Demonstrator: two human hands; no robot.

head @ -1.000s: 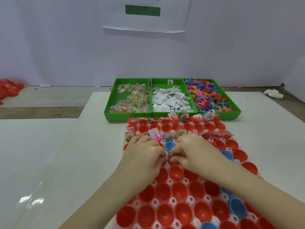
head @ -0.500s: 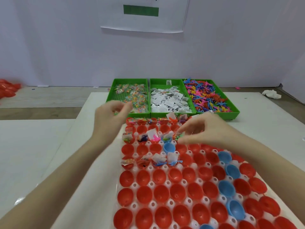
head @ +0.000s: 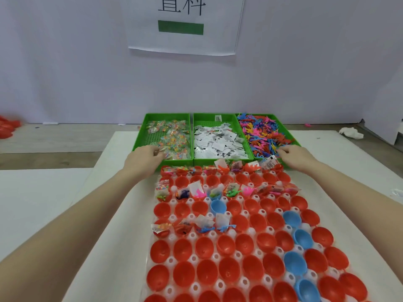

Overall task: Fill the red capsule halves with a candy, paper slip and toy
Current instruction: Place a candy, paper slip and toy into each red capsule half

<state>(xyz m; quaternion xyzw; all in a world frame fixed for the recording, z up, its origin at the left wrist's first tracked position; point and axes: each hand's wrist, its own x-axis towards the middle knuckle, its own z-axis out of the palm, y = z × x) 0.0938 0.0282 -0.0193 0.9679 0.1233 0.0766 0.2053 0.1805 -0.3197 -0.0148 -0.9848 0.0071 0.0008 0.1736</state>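
Left hand curling onto candy, right hand onto toys; actual grip unclear; slips between

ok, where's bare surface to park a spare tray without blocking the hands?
Bare white table left of the white capsule tray, though the left forearm crosses it; another strip right of the tray, beside the right hand. Crowded: three green bins ahead, where the left hand reaches.

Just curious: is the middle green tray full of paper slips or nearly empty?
Fairly full. White paper slips cover most of the middle green tray; only its far end shows bare green mesh.
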